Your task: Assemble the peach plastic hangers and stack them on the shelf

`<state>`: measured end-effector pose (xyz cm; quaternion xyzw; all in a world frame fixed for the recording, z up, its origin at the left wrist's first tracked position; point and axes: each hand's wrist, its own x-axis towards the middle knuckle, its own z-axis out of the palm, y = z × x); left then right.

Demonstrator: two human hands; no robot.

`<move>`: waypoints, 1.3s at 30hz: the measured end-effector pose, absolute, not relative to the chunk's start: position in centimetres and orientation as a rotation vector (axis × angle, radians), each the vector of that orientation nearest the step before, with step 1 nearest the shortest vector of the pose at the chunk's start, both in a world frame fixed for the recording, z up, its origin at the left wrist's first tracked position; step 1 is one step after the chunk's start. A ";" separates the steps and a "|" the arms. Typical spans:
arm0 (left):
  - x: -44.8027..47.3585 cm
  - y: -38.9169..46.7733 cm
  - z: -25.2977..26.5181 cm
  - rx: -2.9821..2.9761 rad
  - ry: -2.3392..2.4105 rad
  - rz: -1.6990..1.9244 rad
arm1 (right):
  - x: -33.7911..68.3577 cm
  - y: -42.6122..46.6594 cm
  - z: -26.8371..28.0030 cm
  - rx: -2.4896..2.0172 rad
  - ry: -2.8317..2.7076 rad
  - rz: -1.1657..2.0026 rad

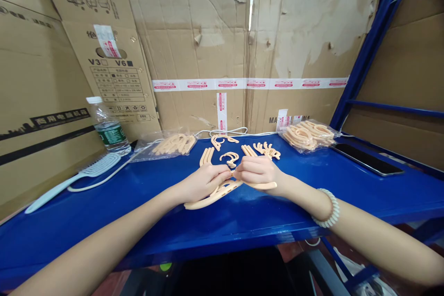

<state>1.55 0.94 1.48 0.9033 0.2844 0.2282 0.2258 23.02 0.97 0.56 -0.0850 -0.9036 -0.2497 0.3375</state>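
Over the front middle of the blue table, my left hand (206, 181) and my right hand (259, 170) are closed, fingertips meeting. Between them is a beige plastic folding hanger (213, 199). One slotted arm reaches out below my left hand, and another arm piece (266, 186) sticks out under my right palm. The fingers hide the joint where the pieces meet. Just beyond the hands lie loose hanger hooks (233, 157), straight arm pieces (207, 156) on the left and more arm pieces (248, 150) partly behind my right hand.
Behind lie a hanger piece (224, 140), a pile of hooks (268, 150) and two plastic bags of hanger parts, left (175, 144) and right (307, 135). A water bottle (109, 129), hairbrush (99, 165), white cable (104, 184) and phone (367, 159) flank the work area. Cardboard (194, 51) walls the back.
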 end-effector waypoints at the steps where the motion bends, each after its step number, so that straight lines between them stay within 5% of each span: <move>1: 1.5 1.1 1.2 2.481 0.777 0.615 | 23.0 1.0 0.4 -0.193 -2.351 -0.671; 6: 1.6 1.3 0.6 2.391 0.720 0.561 | 23.3 1.4 0.2 -0.228 -2.323 -0.469; 15: 1.4 2.3 0.5 1.489 0.641 0.603 | 28.3 5.7 3.2 -0.965 -1.789 0.086; 21: 1.6 3.0 0.4 1.089 0.464 0.733 | 31.5 8.2 3.0 -1.773 -2.011 0.096; 27: 1.6 3.4 0.6 0.928 0.483 0.825 | 31.3 8.5 2.5 -2.028 -2.063 0.136; 35: 1.5 3.1 1.1 0.874 0.598 0.925 | 30.7 6.8 2.8 -2.118 -2.047 -0.106; 39: 1.4 3.0 1.0 0.917 0.567 0.943 | 27.4 3.8 3.1 -1.346 -2.166 -0.352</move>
